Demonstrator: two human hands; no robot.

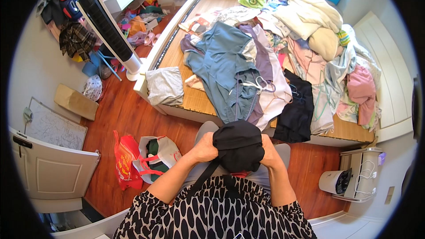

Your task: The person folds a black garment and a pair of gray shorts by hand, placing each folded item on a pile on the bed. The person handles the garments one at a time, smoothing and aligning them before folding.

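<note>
Over my lap I hold a bunched black cloth item (238, 146), gripped at both sides. My left hand (205, 148) is closed on its left edge. On the opposite edge, my right hand (269, 150) grips it with the fingers partly hidden. A strip of red shows just below the cloth. Ahead, a blue-grey garment (219, 53) with white drawstrings nearby spreads over the edge of the bed (199, 104). To its right lies a folded black garment (294, 113). A folded grey cloth (165, 85) rests at the bed's left corner.
A large heap of clothes and a cream quilt (305, 10) covers the bed's right side. Red (125, 164) and white (162, 149) shopping bags stand on the floor at my left. A tower fan (109, 30) stands beyond the bed's corner; a waste bin (332, 182) sits at right.
</note>
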